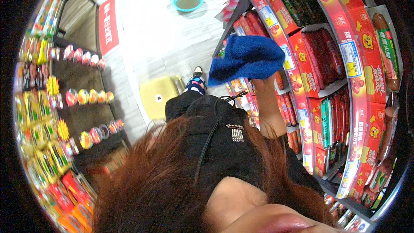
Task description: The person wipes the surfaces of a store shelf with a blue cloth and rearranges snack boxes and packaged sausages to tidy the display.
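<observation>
My right hand [262,85] is raised in front of the shelving on my right. A blue cloth [247,59] drapes over it and hides the fingers, so only the wrist and forearm show below. The cloth overlaps the lower shelf edge in the picture; whether it touches the edge cannot be told. Packs of red-wrapped sausages [320,56] sit in red printed cartons [299,56] close beside the cloth. My left hand is out of view, on the side where long hair covers the body.
A yellow plastic stool [157,95] stands by my foot. Farther off, a turquoise basin [187,0] of murky water rests on the pale floor [145,22]. Packaged goods fill another shelf [38,113] at left, with round packs jutting out on display strips [92,97]. Price tags [351,59] line the right-hand shelf edges.
</observation>
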Demonstrator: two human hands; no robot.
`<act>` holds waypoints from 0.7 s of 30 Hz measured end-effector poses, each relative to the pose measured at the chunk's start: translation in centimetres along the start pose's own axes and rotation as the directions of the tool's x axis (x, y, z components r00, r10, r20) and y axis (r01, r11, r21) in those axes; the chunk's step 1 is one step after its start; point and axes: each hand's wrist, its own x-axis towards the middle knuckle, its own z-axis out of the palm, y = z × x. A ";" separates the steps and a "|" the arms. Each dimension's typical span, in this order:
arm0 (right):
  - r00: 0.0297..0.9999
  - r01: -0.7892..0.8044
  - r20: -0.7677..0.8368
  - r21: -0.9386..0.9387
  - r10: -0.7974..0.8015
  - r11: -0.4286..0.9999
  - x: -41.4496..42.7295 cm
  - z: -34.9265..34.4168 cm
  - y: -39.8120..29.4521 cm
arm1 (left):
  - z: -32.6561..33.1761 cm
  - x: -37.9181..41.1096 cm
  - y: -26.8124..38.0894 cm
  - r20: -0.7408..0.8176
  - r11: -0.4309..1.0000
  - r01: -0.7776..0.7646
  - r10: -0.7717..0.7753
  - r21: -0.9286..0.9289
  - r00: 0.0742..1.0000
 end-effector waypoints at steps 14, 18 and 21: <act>0.969 0.208 0.135 0.009 -0.208 0.978 21.4 -1.6 13.4 | -24.0 21.9 30.6 0.279 0.610 -0.196 0.594 -0.768 0.755; 0.900 0.281 0.312 0.115 -0.303 0.953 22.5 -2.6 14.3 | -33.3 31.9 23.2 0.150 0.271 0.025 0.454 -0.962 0.878; 0.853 0.430 0.001 -0.566 -0.521 0.703 21.1 -6.0 17.8 | -42.7 36.4 24.8 -0.144 -0.026 -0.155 0.547 -0.988 0.825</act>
